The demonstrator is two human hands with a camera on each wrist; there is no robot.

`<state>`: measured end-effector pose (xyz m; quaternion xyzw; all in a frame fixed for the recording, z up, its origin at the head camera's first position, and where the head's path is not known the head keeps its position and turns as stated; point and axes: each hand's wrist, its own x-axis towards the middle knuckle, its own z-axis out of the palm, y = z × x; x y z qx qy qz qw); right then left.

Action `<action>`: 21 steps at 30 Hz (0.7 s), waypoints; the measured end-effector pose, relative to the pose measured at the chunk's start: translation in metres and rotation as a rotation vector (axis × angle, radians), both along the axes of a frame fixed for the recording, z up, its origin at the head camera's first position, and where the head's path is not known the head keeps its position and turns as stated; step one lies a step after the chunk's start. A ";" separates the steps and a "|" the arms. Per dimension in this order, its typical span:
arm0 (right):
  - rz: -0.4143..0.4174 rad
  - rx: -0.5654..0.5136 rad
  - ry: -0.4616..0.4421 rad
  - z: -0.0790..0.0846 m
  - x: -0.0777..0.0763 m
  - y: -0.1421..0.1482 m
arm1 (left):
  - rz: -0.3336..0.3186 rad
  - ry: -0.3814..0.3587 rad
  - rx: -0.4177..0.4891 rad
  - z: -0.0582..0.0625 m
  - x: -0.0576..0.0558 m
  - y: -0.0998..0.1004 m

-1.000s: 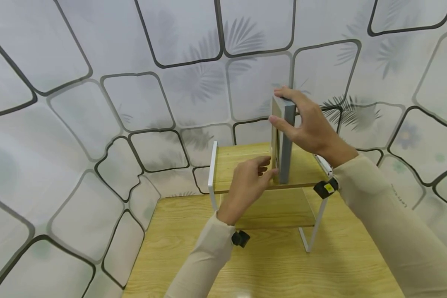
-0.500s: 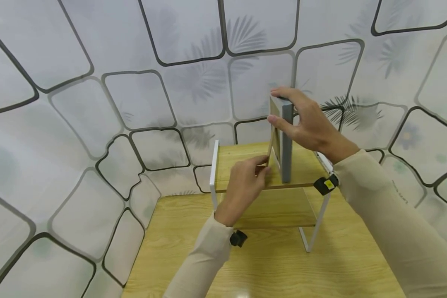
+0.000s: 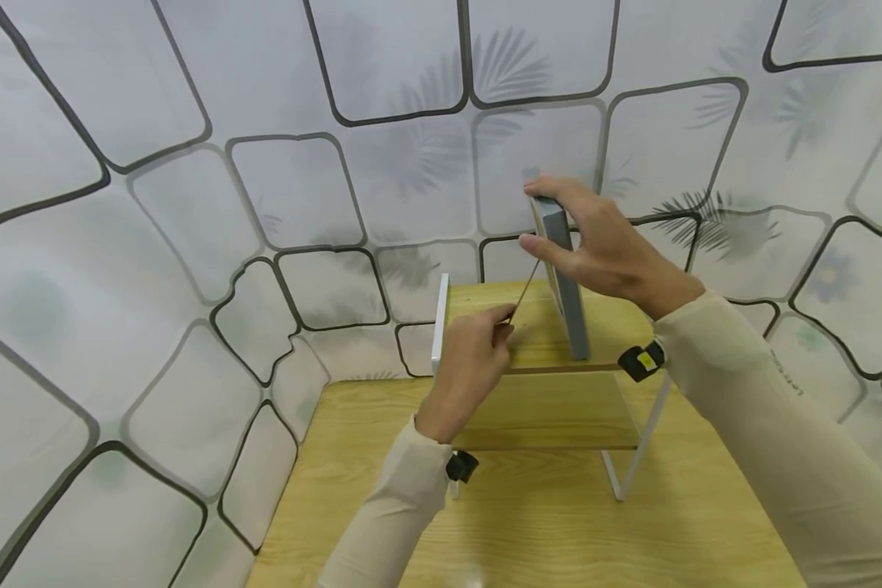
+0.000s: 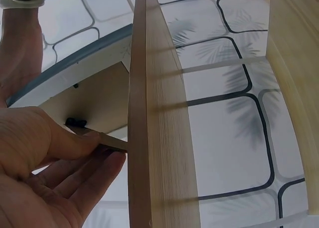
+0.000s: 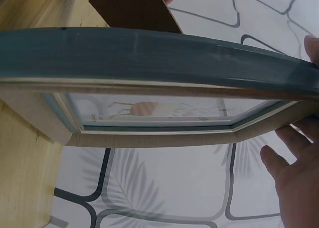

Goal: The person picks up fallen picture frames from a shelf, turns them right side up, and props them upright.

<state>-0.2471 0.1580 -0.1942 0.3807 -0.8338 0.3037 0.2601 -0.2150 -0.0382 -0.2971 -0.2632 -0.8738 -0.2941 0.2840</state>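
Note:
A blue-grey picture frame (image 3: 569, 286) stands on its lower edge on the top board (image 3: 613, 331) of a small wooden shelf, its upper end leaning left in the head view. My right hand (image 3: 606, 249) grips its upper part, thumb on the back side and fingers over the top. From its brown back, a thin support leg (image 3: 527, 286) stands out at an angle. Thumb and fingers of my left hand (image 3: 470, 359) pinch the free end of this leg (image 4: 113, 142). In the right wrist view, the frame's front (image 5: 149, 58) shows glass over a faint picture.
The shelf has white metal sides (image 3: 439, 322) and a lower board (image 3: 559, 408). It stands on a wood-grain table (image 3: 382, 482). A patterned cloth wall (image 3: 397, 188) rises behind and to both sides.
My left hand has drawn the support leg out to the left, away from the frame's back. The frame has gone from upright to tilted, while my right hand keeps holding its top.

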 end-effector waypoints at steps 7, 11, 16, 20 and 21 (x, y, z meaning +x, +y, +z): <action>0.004 0.028 -0.008 0.001 -0.001 -0.009 | 0.015 -0.009 0.011 0.000 -0.001 -0.007; 0.005 0.036 -0.002 0.001 -0.002 -0.012 | 0.010 -0.020 0.015 -0.001 0.000 -0.009; 0.007 0.055 -0.005 0.000 -0.004 -0.016 | -0.002 -0.015 0.018 -0.003 0.001 -0.010; 0.014 0.072 -0.002 0.000 -0.004 -0.019 | -0.003 -0.012 0.022 -0.004 0.001 -0.010; 0.017 0.076 0.001 -0.001 -0.004 -0.020 | -0.001 -0.012 0.022 -0.004 0.001 -0.010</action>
